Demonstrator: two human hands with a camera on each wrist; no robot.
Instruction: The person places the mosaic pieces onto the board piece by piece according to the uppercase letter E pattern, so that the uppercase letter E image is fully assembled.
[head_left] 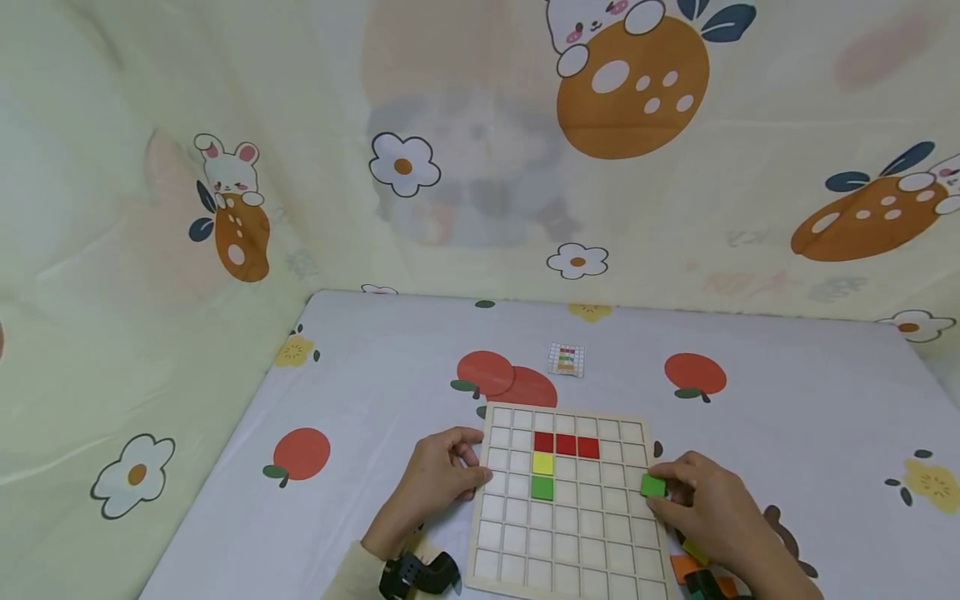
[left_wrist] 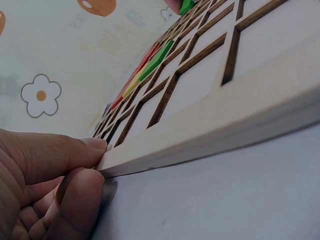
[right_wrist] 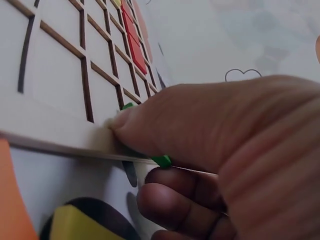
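Your left hand [head_left: 438, 473] pinches board [head_left: 587, 521]; right hand [head_left: 703, 498] pinches green tile [head_left: 653, 485], which could slip if snagged on board.

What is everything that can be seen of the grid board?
The board is thin, pale and apparently wooden, with a plain rim and raised dividers, brown at their sides, forming a grid of whitish cells. Five cells are filled: three red squares in a row, a yellow square below the leftmost red, and a green square below that. It lies on the pale cloth. The left hand holds its left edge. At its right edge, the right hand pinches a loose green square.
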